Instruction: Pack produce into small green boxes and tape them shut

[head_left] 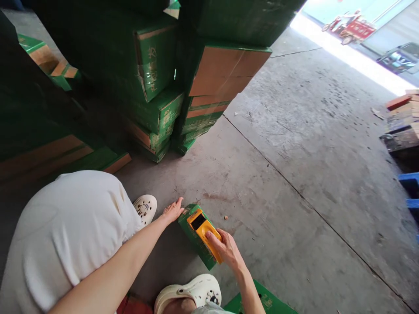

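A yellow handheld device with a dark screen [197, 220] is gripped in my right hand [225, 246], my thumb lying on its face. The device is over a small green cardboard box [207, 261] on the concrete floor and covers much of its top; whether the two touch, I cannot tell. At the box's far left corner is my left hand [173, 210], fingers stretched out, the fingertips at the box edge. No object shows in that hand.
Tall stacks of green and brown cartons [157, 65] rise ahead and to the left. Another green box [268, 301] lies by my right forearm. My white clogs [196, 290] flank the small box. Piled boards [404, 117] stand far right; a red cargo tricycle [356, 28] is outside.
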### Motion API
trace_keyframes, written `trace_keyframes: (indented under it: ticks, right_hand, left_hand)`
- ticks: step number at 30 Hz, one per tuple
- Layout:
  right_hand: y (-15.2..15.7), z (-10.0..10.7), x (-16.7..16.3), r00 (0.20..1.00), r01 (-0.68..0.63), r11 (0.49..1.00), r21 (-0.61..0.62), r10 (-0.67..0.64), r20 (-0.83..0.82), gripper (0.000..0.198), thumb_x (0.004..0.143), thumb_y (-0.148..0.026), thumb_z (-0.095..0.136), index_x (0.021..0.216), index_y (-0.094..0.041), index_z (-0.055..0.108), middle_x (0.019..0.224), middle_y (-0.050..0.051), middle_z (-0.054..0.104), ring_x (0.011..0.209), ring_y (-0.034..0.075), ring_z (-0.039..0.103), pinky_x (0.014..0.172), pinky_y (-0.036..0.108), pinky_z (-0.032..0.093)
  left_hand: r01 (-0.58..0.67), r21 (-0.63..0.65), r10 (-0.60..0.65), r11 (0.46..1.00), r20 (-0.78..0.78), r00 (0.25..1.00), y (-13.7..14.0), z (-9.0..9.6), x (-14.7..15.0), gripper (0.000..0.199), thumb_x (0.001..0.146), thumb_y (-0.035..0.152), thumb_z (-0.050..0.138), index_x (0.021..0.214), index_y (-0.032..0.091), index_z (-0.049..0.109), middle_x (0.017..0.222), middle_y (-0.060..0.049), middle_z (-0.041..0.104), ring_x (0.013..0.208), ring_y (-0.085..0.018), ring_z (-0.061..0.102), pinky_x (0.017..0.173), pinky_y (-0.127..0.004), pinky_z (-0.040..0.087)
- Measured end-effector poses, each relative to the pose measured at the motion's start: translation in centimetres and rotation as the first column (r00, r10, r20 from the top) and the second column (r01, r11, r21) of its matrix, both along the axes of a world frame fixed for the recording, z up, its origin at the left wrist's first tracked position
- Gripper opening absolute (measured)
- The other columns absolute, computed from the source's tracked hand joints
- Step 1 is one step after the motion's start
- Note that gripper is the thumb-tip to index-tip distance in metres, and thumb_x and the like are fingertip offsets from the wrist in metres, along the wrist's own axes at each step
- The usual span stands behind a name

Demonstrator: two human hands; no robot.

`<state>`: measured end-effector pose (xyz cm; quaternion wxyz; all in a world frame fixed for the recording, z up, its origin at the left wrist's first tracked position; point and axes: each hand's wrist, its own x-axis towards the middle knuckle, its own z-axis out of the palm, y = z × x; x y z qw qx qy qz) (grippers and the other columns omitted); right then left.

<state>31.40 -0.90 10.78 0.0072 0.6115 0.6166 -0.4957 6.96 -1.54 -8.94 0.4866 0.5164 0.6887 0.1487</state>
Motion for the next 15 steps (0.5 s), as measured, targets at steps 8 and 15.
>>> trace_keyframes:
  ticks: [8, 15]
  right_hand:
    - [0.5, 0.5, -0.1, 0.983, 0.044, 0.959, -0.278, -0.091, -0.158, 0.07, 0.077, -0.085, 0.063, 0.093, -0.018, 0.066, 0.077, 0.003, 0.067, 0.064, 0.019, 0.064, 0.058, 0.028, 0.048]
    - [1.8, 0.5, -0.6, 0.982, -0.157, 0.981, -0.118, 0.167, 0.084, 0.055, 0.091, -0.07, 0.058, 0.082, -0.016, 0.068, 0.076, 0.003, 0.062, 0.069, 0.016, 0.054, 0.055, 0.025, 0.033]
  left_hand:
    - [0.427, 0.268, -0.479, 0.864, 0.173, 0.861, 5.9, 5.7, -1.6, 0.098, 0.074, 0.011, 0.061, 0.167, 0.026, 0.034, 0.171, -0.006, 0.041, 0.158, -0.026, 0.038, 0.13, -0.041, 0.032]
    - [0.85, -0.072, -0.849, 0.522, 0.047, 0.526, 8.1, 9.0, -1.7, 0.161, 0.042, 0.033, 0.101, 0.173, 0.029, 0.008, 0.179, -0.018, -0.017, 0.162, -0.049, -0.013, 0.128, -0.067, 0.015]
